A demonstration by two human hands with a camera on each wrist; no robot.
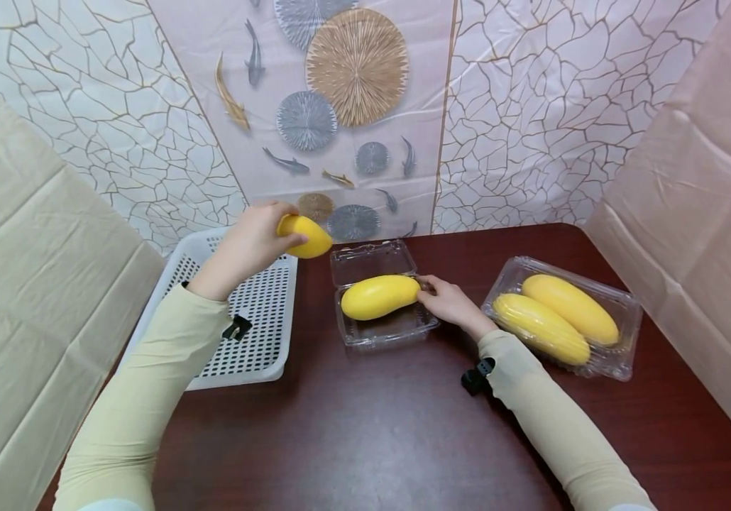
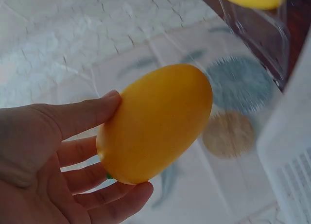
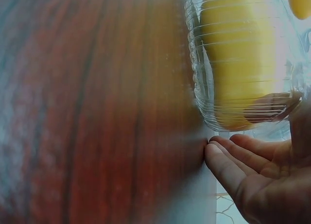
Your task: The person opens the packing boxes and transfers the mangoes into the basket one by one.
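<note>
My left hand (image 1: 253,238) holds a yellow mango (image 2: 158,124) up in the air, above the right side of the white basket. Its thumb lies on one side and the fingers on the other; a bit of green shows at the stem end. A second, longer yellow mango (image 1: 380,297) lies in a hinged clear plastic box (image 1: 386,337) with the lid folded back. My right hand (image 1: 451,305) grips the right end of that box, one digit at the rim beside the fruit and the other fingers outside, low by the table.
At left stands a white perforated basket (image 1: 282,333). On the right is another clear plastic box (image 1: 627,316) holding two yellow mangoes (image 1: 570,309). The dark red table (image 1: 365,433) is walled by patterned sheeting (image 1: 525,121) behind and beige sheeting (image 1: 40,298) at the sides.
</note>
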